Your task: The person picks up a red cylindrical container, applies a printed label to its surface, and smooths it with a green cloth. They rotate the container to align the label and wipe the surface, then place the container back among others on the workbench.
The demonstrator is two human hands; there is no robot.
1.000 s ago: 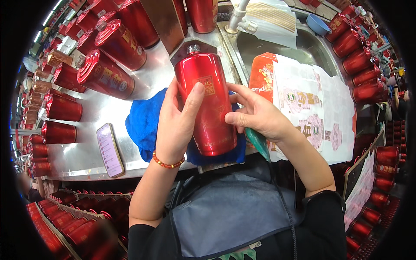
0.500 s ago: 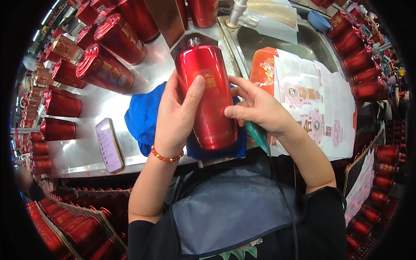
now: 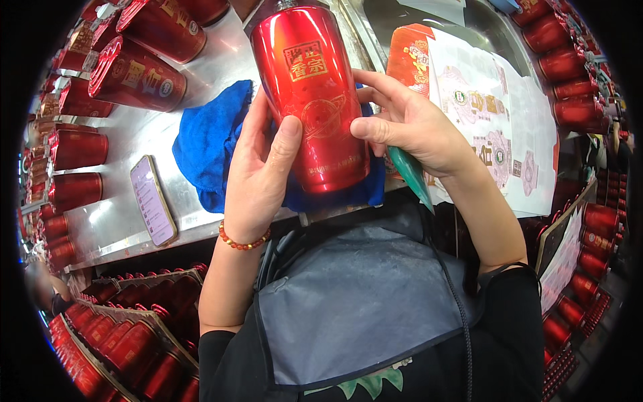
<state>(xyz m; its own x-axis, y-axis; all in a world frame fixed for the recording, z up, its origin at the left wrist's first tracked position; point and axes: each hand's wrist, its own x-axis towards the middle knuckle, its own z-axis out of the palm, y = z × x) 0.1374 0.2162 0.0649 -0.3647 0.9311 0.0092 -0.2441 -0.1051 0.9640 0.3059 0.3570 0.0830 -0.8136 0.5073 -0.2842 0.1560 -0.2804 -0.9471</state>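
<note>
A glossy red bottle point(image 3: 310, 87) with gold print and a metal-looking neck leans toward me, its printed front facing up. My left hand point(image 3: 262, 157) is wrapped round its left side, thumb on the front. My right hand point(image 3: 412, 124) steadies its right side with thumb and fingers. A green pointed tool point(image 3: 410, 174) sticks out below my right palm; its other end is hidden in the hand. Beneath the bottle's base lies a dark blue cloth point(image 3: 370, 191), and a brighter blue cloth point(image 3: 204, 151) is bunched beside my left hand.
Several red canisters point(image 3: 137, 75) crowd the left of the metal worktop point(image 3: 127, 191), near a phone point(image 3: 153, 201). Printed transfer sheets point(image 3: 492, 127) lie over an orange-red package point(image 3: 410, 50) by the sink point(image 3: 485, 27). Crates of red bottles point(image 3: 137, 348) stand below left.
My view has shifted, so the bottle and worktop sit higher in the picture. My left thumb has slid down the bottle, uncovering its gold square print. Both hands still hold it.
</note>
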